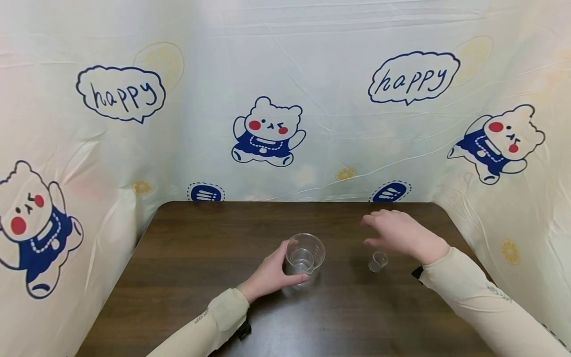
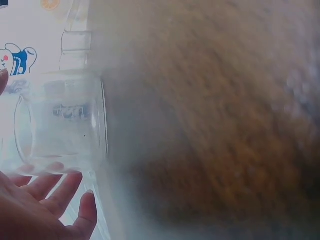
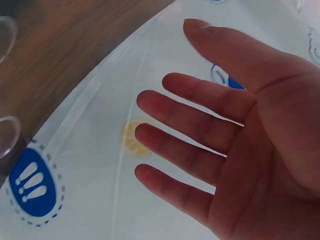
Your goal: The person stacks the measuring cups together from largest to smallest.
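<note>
A large clear beaker (image 1: 317, 260) with a spout and faint markings stands on the dark wooden table. My left hand (image 1: 272, 270) holds it round the left side, thumb at the near side and fingers behind. Seen from the left wrist, the beaker (image 2: 60, 120) lies sideways in view, fingertips against its wall. A much smaller clear cup (image 1: 377, 262) is on the table to the right. Just beyond and above that cup hovers my right hand (image 1: 401, 233), holding nothing. In the right wrist view its fingers (image 3: 185, 135) are spread and nearly straight.
The brown table (image 1: 214, 248) ends at a pale printed cloth (image 1: 334, 148) that hangs behind and at both sides. Two clear curved rims show at the left edge of the right wrist view. The left wrist view is blurred on its right side.
</note>
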### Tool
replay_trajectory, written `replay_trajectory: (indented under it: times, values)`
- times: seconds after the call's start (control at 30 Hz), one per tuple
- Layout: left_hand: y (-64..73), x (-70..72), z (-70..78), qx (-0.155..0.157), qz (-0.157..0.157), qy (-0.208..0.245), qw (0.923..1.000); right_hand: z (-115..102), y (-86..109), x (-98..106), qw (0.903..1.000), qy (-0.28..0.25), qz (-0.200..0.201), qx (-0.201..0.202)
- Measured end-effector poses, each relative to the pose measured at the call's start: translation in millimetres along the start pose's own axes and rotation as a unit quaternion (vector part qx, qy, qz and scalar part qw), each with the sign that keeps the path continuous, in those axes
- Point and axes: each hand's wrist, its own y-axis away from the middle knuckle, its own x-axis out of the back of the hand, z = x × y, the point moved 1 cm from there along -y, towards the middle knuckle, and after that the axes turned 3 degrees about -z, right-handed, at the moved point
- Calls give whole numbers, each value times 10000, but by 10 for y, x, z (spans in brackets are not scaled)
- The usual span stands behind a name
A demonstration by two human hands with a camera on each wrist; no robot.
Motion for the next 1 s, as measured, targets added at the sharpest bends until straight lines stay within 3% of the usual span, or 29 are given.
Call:
replay_trajectory:
  times: [0.33, 0.67, 1.0]
  values:
    - [-7, 12, 8, 45, 15, -75, 10000, 310, 81, -63, 9966, -449, -454, -518]
    - [-1, 20, 20, 61, -29, -113, 9999, 597, 93, -266, 9945, -541, -478, -758]
    - [15, 33, 31, 62, -68, -62, 9999, 854, 69, -475, 9887, -740, -764, -1053]
